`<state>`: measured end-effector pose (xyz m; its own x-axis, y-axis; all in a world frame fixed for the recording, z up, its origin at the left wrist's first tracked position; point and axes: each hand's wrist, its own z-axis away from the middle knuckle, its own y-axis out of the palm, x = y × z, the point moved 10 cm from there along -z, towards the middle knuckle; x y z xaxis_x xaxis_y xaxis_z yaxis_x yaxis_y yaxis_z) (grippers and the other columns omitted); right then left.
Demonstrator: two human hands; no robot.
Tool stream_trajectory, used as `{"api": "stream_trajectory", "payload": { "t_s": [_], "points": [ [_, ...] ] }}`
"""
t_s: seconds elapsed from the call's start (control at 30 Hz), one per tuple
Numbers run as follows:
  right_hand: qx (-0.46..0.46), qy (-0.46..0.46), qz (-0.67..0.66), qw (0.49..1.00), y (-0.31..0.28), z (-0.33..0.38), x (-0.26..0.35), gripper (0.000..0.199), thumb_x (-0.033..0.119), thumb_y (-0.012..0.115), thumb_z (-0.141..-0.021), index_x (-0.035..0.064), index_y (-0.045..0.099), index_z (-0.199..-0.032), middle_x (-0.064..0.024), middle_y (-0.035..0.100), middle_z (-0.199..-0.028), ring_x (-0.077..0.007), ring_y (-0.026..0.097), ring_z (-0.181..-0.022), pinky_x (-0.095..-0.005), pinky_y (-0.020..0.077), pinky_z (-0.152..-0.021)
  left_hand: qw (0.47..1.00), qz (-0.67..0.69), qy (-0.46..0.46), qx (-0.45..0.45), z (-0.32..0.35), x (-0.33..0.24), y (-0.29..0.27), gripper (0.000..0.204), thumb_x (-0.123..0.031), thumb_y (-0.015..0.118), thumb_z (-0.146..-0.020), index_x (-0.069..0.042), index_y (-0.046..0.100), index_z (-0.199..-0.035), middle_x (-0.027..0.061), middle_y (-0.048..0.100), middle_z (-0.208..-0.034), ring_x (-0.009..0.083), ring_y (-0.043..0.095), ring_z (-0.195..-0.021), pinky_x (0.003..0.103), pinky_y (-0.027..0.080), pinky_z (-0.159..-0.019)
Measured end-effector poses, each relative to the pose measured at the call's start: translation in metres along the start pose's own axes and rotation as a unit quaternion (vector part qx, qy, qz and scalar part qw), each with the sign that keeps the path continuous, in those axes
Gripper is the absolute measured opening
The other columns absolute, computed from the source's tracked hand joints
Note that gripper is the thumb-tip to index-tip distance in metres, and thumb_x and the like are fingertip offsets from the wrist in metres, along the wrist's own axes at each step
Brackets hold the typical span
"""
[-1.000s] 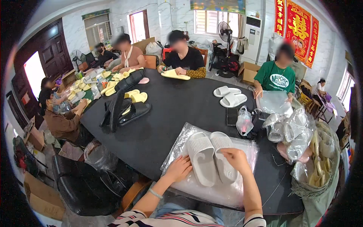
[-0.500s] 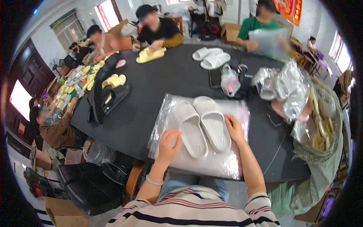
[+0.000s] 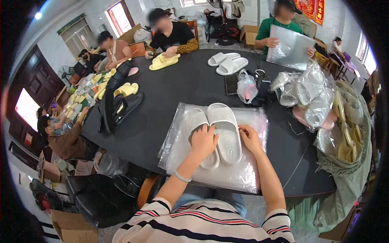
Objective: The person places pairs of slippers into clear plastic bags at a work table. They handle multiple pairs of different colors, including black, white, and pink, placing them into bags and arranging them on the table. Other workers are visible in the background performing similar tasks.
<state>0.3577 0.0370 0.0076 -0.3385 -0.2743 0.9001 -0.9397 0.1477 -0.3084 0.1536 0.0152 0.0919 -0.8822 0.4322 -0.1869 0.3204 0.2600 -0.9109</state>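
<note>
A pair of pale grey slippers lies side by side on a stack of clear plastic bags (image 3: 247, 178) in front of me. My left hand (image 3: 204, 141) reaches across the left slipper (image 3: 196, 119), its fingers bent down at the strap opening and its thumb by the inner edge; it covers much of that slipper's footbed. Along the outer edge of the right slipper (image 3: 230, 148) rests my right hand (image 3: 250, 138), fingers loosely curved and apart, with nothing in them. The toes of both slippers point away from me.
Bagged slippers (image 3: 310, 91) and a sack (image 3: 340, 158) holding yellow slippers stand at right. Another grey pair (image 3: 229, 62), a phone (image 3: 231, 84) and a small plastic bag (image 3: 247, 87) lie farther back. Black straps (image 3: 107, 105) lie left. Co-workers sit around the table.
My left hand has moved right, from beside the left slipper onto it. The right slipper's heel has swung left, narrowing the gap. My right hand has barely moved. The co-worker in green now holds plastic bags upright.
</note>
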Motion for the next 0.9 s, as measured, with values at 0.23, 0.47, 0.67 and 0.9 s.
{"api": "stream_trajectory", "payload": {
  "t_s": [0.23, 0.47, 0.67, 0.9],
  "points": [
    [0.011, 0.004, 0.066, 0.998, -0.001, 0.003, 0.016, 0.017, 0.005, 0.059, -0.087, 0.0046, 0.067, -0.103, -0.0136, 0.066, -0.096, -0.0215, 0.064, -0.083, -0.0313, 0.0513, -0.073, 0.993, 0.104, -0.027, -0.044, 0.022, 0.062, -0.074, 0.029, -0.021, 0.063, -0.084, -0.001, 0.061, -0.105, 0.0145, 0.056, -0.092, 0.0356, 0.055, -0.088, 0.043, 0.044, -0.076],
    [-0.002, -0.025, 0.071, 0.997, -0.001, 0.004, 0.025, 0.017, 0.003, 0.062, -0.082, 0.0054, 0.069, -0.097, -0.0123, 0.064, -0.089, -0.0229, 0.063, -0.078, -0.0309, 0.0504, -0.069, 0.978, 0.195, -0.067, 0.022, 0.058, 0.155, -0.084, 0.022, -0.002, 0.055, -0.079, 0.001, 0.063, -0.099, 0.0176, 0.061, -0.101, 0.0357, 0.057, -0.093, 0.037, 0.046, -0.08],
    [-0.01, -0.026, 0.066, 0.997, -0.006, 0.007, 0.017, 0.016, 0.002, 0.062, -0.081, 0.0045, 0.068, -0.096, -0.0121, 0.063, -0.088, -0.0214, 0.062, -0.075, -0.0299, 0.0491, -0.067, 0.979, 0.18, -0.079, 0.048, -0.001, 0.227, -0.085, 0.019, 0.003, 0.052, -0.071, 0.0, 0.065, -0.084, 0.0167, 0.063, -0.078, 0.03, 0.062, -0.075, 0.038, 0.048, -0.066],
    [-0.018, -0.043, 0.077, 0.996, -0.01, 0.008, 0.02, 0.015, 0.003, 0.062, -0.083, 0.0036, 0.068, -0.097, -0.0118, 0.063, -0.087, -0.0206, 0.061, -0.074, -0.0291, 0.0486, -0.065, 0.978, -0.079, -0.049, -0.186, -0.139, 0.316, -0.187, 0.03, 0.002, 0.061, -0.066, 0.002, 0.069, -0.095, 0.0235, 0.061, -0.115, 0.0379, 0.049, -0.122, 0.039, 0.041, -0.101]
  ]
}}
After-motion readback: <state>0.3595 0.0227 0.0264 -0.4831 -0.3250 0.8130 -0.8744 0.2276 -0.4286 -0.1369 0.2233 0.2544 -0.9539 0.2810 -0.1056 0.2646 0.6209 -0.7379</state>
